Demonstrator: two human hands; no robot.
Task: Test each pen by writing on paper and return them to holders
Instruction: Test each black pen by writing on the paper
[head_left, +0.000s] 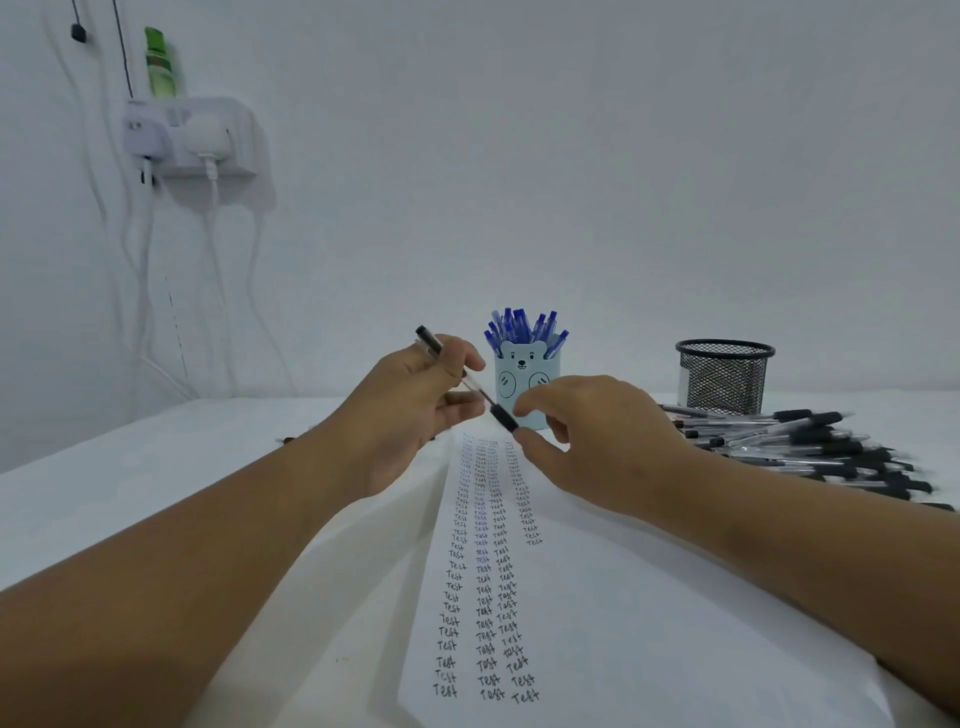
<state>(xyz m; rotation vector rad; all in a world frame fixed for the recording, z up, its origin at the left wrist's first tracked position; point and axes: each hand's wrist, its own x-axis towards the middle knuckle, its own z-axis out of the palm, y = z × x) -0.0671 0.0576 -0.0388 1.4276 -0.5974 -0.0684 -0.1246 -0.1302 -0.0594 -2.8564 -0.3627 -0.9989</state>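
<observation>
Black-capped clear plastic pen (467, 383), light and rigid, before the bear-faced blue holder (527, 382): your left hand (410, 400) grips its barrel; your right hand (582, 431) pinches the cap.

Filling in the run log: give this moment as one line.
left hand holds black pen | right hand pinches its cap | above paper | mesh holder empty
</observation>
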